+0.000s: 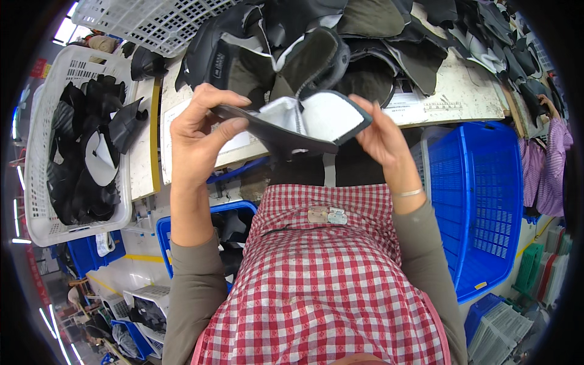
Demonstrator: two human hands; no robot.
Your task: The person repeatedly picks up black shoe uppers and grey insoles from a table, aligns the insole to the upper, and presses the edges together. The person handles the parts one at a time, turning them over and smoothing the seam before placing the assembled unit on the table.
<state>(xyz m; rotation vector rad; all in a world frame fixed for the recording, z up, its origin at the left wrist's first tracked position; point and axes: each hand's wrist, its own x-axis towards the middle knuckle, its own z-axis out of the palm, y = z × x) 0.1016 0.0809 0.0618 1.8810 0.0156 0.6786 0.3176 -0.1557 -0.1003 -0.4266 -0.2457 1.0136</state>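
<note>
Between my hands, above the table's near edge, is a black leather shoe upper (277,137) with a white lining (331,118) facing up. My left hand (204,131) pinches its left end between thumb and fingers. At the opposite end my right hand (383,134) grips the edge, its fingertips partly hidden behind the piece. Just beyond lies a pile of black uppers with dark olive linings (313,61), spread along the table.
A white basket (39,201) of black pieces stands at the left, another white basket (164,24) at the back. On the right is a large blue crate (486,207); a smaller blue crate (164,234) sits below the table. Another person's sleeve (550,158) shows at far right.
</note>
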